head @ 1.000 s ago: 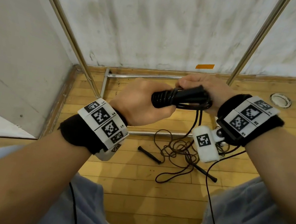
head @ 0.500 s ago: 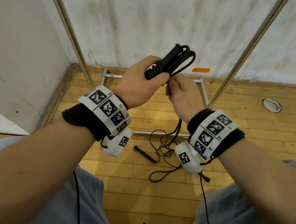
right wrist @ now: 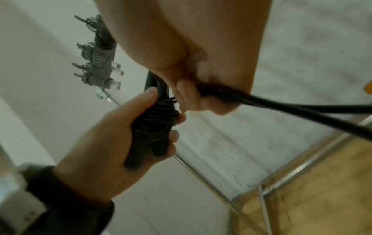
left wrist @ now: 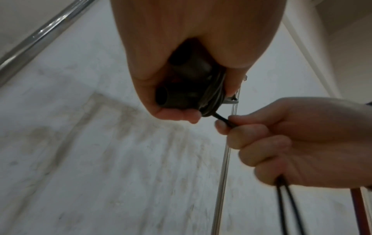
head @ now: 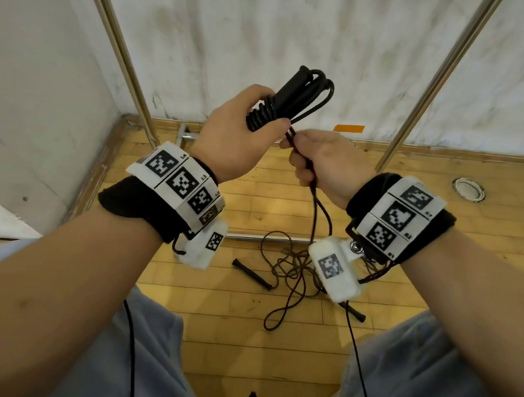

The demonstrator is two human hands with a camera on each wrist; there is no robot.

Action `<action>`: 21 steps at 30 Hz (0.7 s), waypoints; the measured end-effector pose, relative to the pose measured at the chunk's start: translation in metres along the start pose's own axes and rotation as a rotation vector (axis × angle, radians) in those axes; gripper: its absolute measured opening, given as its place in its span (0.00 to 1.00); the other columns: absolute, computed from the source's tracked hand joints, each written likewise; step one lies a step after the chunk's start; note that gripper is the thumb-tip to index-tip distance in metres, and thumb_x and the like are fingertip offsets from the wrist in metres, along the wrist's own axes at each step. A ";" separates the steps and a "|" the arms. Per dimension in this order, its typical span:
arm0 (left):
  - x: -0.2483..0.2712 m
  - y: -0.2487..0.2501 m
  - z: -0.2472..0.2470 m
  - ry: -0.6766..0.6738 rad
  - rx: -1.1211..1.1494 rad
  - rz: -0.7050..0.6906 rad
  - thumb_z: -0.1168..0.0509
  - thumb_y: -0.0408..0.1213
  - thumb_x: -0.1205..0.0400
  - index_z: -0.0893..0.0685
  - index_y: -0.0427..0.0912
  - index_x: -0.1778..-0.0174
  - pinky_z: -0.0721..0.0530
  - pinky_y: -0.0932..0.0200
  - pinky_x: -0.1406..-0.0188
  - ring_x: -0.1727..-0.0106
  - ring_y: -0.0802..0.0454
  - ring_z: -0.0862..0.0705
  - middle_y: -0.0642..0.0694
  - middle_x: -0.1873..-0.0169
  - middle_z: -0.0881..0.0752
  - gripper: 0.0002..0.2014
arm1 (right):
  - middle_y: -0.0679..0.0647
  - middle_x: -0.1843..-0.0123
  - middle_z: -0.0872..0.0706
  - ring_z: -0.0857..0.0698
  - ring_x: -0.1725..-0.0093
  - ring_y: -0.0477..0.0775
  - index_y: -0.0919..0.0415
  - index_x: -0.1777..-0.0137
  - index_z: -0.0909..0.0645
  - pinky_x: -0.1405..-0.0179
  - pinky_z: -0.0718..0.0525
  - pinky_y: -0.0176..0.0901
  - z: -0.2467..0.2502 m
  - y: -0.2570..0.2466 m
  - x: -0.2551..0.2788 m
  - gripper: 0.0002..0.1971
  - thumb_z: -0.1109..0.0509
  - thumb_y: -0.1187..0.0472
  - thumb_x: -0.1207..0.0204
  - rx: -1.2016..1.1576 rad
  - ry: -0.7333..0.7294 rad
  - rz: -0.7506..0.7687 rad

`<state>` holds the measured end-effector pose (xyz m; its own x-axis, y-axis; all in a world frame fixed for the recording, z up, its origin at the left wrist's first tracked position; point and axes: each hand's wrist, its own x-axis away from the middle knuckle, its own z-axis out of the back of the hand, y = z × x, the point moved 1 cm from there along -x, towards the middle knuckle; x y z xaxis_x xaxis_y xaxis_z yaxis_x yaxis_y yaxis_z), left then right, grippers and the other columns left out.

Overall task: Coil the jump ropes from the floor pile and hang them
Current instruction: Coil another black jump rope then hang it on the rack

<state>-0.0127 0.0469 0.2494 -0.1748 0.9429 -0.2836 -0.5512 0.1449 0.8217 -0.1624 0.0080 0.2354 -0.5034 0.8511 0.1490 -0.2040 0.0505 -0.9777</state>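
Black rope bundle [head: 288,107] is sitting in the left hand [head: 236,136], fingers curling round its wound middle and both handles. Right hand [head: 324,160] is pinching the loose tail [head: 314,213], closing round it just beside the bundle. Judging progress: this rope is nearly wound, not yet hung; a second rope [head: 291,267] is lying tangled on the floor [head: 234,330] below. Rack poles [head: 115,30] are flanking both hands, wall close ahead; room is lying upward, between them.

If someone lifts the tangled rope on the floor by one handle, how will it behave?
The floor rope would probably hang limp; its cord lies in loose loops. It likely snags, since strands cross. Its handle, a thin cylinder, may roll.
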 end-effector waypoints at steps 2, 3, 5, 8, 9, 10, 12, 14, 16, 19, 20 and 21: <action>-0.001 -0.004 0.001 0.025 -0.100 -0.017 0.33 0.46 0.20 0.22 0.50 0.41 0.24 0.71 0.68 0.66 0.60 0.20 0.55 0.63 0.18 0.14 | 0.48 0.76 0.30 0.34 0.80 0.45 0.59 0.61 0.22 0.78 0.36 0.36 0.001 -0.006 0.001 0.16 0.46 0.60 0.14 0.200 0.050 0.050; 0.000 -0.006 0.000 0.028 -0.144 -0.026 0.33 0.47 0.21 0.22 0.50 0.40 0.26 0.71 0.70 0.67 0.62 0.21 0.55 0.64 0.18 0.14 | 0.48 0.76 0.29 0.33 0.80 0.45 0.57 0.64 0.23 0.78 0.35 0.37 0.002 -0.008 0.002 0.17 0.46 0.59 0.14 0.331 0.062 0.090; 0.001 -0.010 -0.003 0.022 -0.210 -0.035 0.34 0.48 0.21 0.23 0.51 0.39 0.28 0.68 0.72 0.68 0.64 0.22 0.57 0.68 0.21 0.15 | 0.49 0.75 0.27 0.31 0.78 0.46 0.55 0.68 0.25 0.76 0.34 0.38 0.002 -0.012 0.003 0.19 0.45 0.55 0.14 0.537 0.084 0.154; -0.002 -0.015 -0.004 0.008 -0.253 -0.023 0.34 0.47 0.20 0.25 0.50 0.37 0.28 0.63 0.71 0.67 0.62 0.22 0.58 0.67 0.22 0.16 | 0.50 0.75 0.29 0.32 0.76 0.47 0.61 0.71 0.30 0.77 0.35 0.33 0.001 -0.015 0.005 0.23 0.45 0.52 0.15 0.669 0.129 0.236; -0.004 -0.017 -0.002 0.002 -0.265 -0.021 0.35 0.47 0.20 0.26 0.50 0.36 0.28 0.62 0.70 0.66 0.61 0.22 0.58 0.66 0.22 0.17 | 0.50 0.76 0.32 0.34 0.77 0.47 0.62 0.71 0.32 0.77 0.36 0.34 0.001 -0.016 0.006 0.23 0.45 0.52 0.15 0.692 0.134 0.262; -0.005 -0.018 -0.002 -0.012 -0.281 -0.023 0.34 0.47 0.19 0.26 0.51 0.35 0.28 0.61 0.69 0.65 0.57 0.21 0.56 0.64 0.21 0.17 | 0.50 0.77 0.34 0.36 0.78 0.46 0.62 0.72 0.33 0.77 0.36 0.35 0.001 -0.017 0.006 0.24 0.45 0.52 0.15 0.703 0.132 0.280; -0.008 -0.020 -0.002 -0.061 -0.318 -0.039 0.34 0.47 0.19 0.27 0.53 0.33 0.27 0.59 0.64 0.59 0.52 0.20 0.51 0.56 0.18 0.19 | 0.49 0.78 0.37 0.37 0.81 0.45 0.62 0.73 0.35 0.78 0.38 0.36 0.001 -0.019 0.007 0.24 0.44 0.52 0.15 0.685 0.125 0.294; -0.010 -0.022 -0.003 -0.112 -0.363 -0.045 0.35 0.48 0.20 0.27 0.53 0.33 0.26 0.57 0.61 0.56 0.50 0.19 0.50 0.52 0.18 0.19 | 0.46 0.80 0.36 0.34 0.83 0.44 0.61 0.73 0.31 0.80 0.37 0.33 0.003 -0.020 0.008 0.23 0.43 0.54 0.15 0.667 0.106 0.290; -0.013 -0.025 -0.004 -0.173 -0.435 -0.023 0.35 0.49 0.19 0.26 0.53 0.37 0.27 0.59 0.67 0.59 0.52 0.20 0.52 0.55 0.19 0.16 | 0.45 0.80 0.32 0.32 0.84 0.41 0.55 0.71 0.26 0.81 0.35 0.29 0.002 -0.019 0.011 0.20 0.42 0.55 0.16 0.681 0.061 0.280; -0.011 -0.031 -0.006 -0.271 -0.595 0.006 0.35 0.51 0.19 0.25 0.52 0.39 0.30 0.57 0.70 0.61 0.51 0.21 0.52 0.57 0.18 0.15 | 0.44 0.75 0.28 0.28 0.79 0.40 0.55 0.64 0.22 0.78 0.33 0.28 -0.003 -0.015 0.014 0.14 0.41 0.57 0.17 0.729 -0.017 0.278; -0.009 -0.033 -0.008 -0.292 -0.623 -0.009 0.34 0.50 0.20 0.24 0.52 0.40 0.31 0.57 0.68 0.59 0.50 0.20 0.52 0.56 0.17 0.15 | 0.45 0.73 0.27 0.28 0.76 0.42 0.57 0.62 0.21 0.76 0.32 0.28 -0.004 -0.015 0.014 0.14 0.42 0.57 0.16 0.750 -0.023 0.285; -0.006 -0.034 -0.010 -0.309 -0.631 -0.032 0.33 0.50 0.21 0.22 0.53 0.41 0.31 0.57 0.65 0.56 0.49 0.19 0.52 0.55 0.16 0.14 | 0.46 0.71 0.27 0.29 0.73 0.43 0.59 0.61 0.21 0.74 0.32 0.27 -0.004 -0.015 0.013 0.14 0.42 0.58 0.16 0.769 -0.014 0.293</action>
<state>-0.0007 0.0336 0.2185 0.0373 0.9967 -0.0725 -0.9366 0.0602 0.3452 -0.1623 0.0205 0.2511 -0.6347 0.7675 -0.0896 -0.5788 -0.5490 -0.6029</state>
